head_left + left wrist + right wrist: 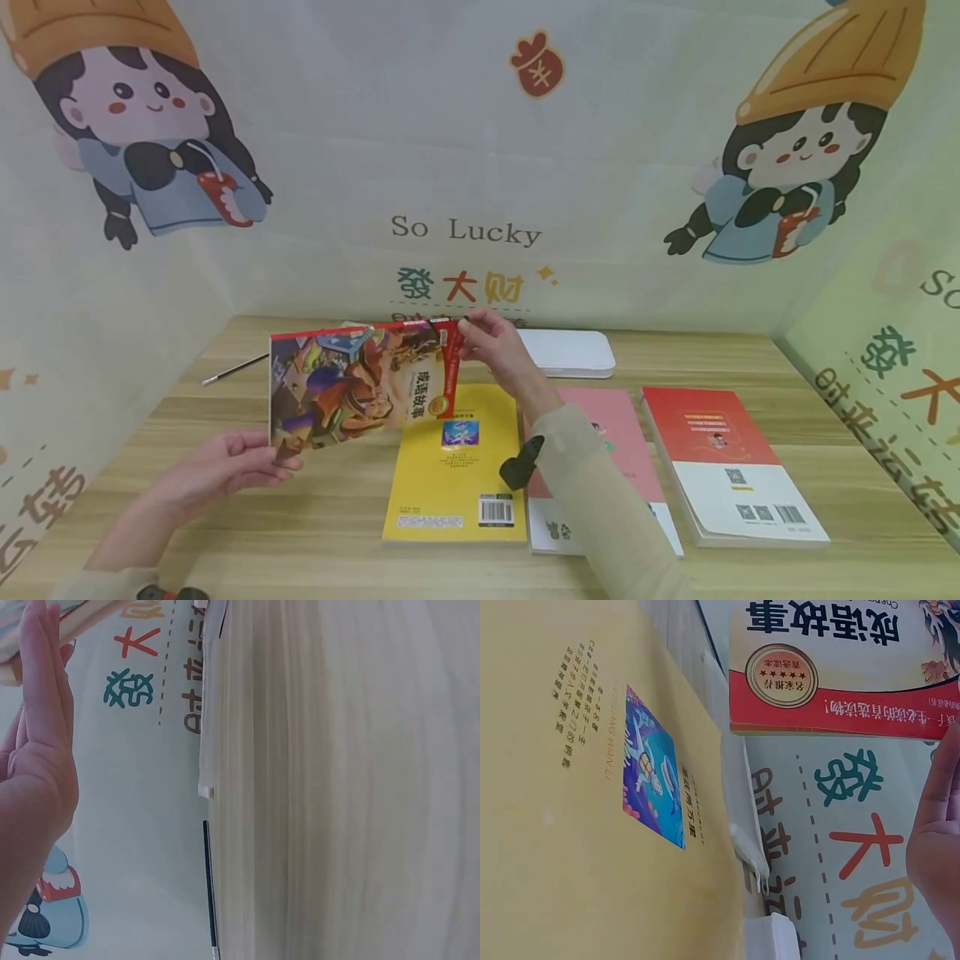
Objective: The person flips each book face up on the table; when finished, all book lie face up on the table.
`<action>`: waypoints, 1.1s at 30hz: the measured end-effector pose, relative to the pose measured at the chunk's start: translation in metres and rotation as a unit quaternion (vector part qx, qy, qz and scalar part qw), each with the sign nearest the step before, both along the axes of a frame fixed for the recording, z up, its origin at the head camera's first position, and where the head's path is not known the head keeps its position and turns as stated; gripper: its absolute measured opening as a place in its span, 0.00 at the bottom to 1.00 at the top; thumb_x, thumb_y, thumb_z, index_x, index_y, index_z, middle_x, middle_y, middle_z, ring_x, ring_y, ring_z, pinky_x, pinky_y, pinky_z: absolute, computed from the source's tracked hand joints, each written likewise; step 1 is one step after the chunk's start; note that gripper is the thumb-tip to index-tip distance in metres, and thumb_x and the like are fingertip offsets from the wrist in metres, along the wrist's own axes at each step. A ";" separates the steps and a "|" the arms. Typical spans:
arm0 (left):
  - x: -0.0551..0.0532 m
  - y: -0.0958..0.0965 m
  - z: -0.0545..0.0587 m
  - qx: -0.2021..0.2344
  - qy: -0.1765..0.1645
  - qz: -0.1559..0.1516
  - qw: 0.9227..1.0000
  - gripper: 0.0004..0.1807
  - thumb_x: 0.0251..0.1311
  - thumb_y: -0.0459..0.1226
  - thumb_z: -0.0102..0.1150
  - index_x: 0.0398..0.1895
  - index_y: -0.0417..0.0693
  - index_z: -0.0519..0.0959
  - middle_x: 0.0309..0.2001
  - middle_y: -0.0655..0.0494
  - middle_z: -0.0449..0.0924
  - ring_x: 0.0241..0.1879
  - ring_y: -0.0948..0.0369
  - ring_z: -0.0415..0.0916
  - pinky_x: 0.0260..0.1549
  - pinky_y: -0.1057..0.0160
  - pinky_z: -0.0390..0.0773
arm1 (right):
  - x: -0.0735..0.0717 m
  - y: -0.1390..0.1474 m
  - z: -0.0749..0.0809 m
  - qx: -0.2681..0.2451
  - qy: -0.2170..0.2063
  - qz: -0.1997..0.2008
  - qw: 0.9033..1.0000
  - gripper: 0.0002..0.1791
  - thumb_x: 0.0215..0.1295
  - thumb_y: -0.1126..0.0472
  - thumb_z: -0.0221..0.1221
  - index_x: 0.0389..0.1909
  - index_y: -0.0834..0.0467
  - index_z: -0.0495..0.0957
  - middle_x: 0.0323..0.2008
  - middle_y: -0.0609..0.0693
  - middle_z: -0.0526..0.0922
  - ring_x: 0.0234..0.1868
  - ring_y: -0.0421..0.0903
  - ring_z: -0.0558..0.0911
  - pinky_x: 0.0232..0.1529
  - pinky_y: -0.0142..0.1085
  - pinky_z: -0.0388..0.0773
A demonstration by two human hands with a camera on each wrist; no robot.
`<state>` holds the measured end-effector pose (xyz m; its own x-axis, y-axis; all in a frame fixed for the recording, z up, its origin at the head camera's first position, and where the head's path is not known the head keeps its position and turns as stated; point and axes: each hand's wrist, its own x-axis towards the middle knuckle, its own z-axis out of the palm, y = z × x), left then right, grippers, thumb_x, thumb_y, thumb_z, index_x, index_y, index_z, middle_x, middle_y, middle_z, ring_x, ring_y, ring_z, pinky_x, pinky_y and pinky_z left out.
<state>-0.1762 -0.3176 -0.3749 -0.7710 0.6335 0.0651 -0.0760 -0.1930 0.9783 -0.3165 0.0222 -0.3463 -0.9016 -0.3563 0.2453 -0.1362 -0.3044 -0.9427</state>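
A picture-covered book (360, 383) with a red border is held up sideways above the table, between both hands. My left hand (240, 462) grips its lower left corner, fingers at the edge; in the left wrist view the same hand (41, 727) shows beside a blurred bit of the book. At the upper right corner my right hand (495, 346) pinches the red edge. The right wrist view shows the book's cover (840, 667) upside down, with that hand (937, 832) at its edge. Below the held book lies a yellow book (450, 475), partly covered by it.
Right of the yellow book lies a pink and white book (615, 417), partly behind the right forearm. Farther right is a red and white book (735, 467). A white case (570, 352) sits at the back, and a pencil (236, 369) lies at the left.
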 end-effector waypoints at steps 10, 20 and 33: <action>0.006 0.019 0.007 -0.207 0.128 0.212 0.947 0.10 0.62 0.32 0.46 0.39 0.37 0.78 0.31 0.46 0.79 0.31 0.54 0.77 0.34 0.62 0.77 | -0.001 0.000 -0.004 -0.008 -0.043 -0.042 0.998 0.05 0.62 0.61 0.53 0.34 0.59 0.70 0.23 0.49 0.71 0.15 0.40 0.66 0.19 0.27 0.67; 0.008 0.032 0.008 -0.165 0.220 0.254 0.927 0.08 0.60 0.26 0.46 0.43 0.37 0.66 0.29 0.47 0.80 0.26 0.53 0.78 0.27 0.59 0.78 | 0.000 -0.001 -0.007 -0.031 -0.063 -0.036 0.997 0.03 0.62 0.62 0.54 0.30 0.57 0.71 0.21 0.47 0.71 0.11 0.37 0.63 0.14 0.25 0.63; 0.004 0.032 0.003 -0.006 0.182 0.260 0.948 0.09 0.61 0.25 0.43 0.41 0.44 0.66 0.31 0.48 0.81 0.30 0.56 0.79 0.32 0.62 0.78 | 0.015 0.000 -0.010 0.069 -0.045 0.043 0.996 0.09 0.60 0.64 0.54 0.39 0.61 0.68 0.22 0.48 0.75 0.11 0.39 0.60 0.15 0.29 0.57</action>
